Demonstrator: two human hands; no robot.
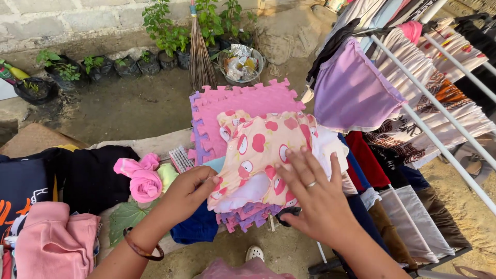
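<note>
The left hand (pixel 188 191) pinches the edge of a spotted cloth (pixel 261 155); the right hand (pixel 315 199) lies open and flat on it, above pink foam mats (pixel 243 106).

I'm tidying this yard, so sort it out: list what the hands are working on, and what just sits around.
In hand:
patterned garment, pinched by left hand, pressed by right hand
pink foam mats beneath it

Lying about:
broom
potted plants
rolled pink cloth
drying rack with a purple garment

Both hands (pixel 248 194) press a strawberry-print garment (pixel 263 150) on pink foam mats (pixel 243 103).
</note>
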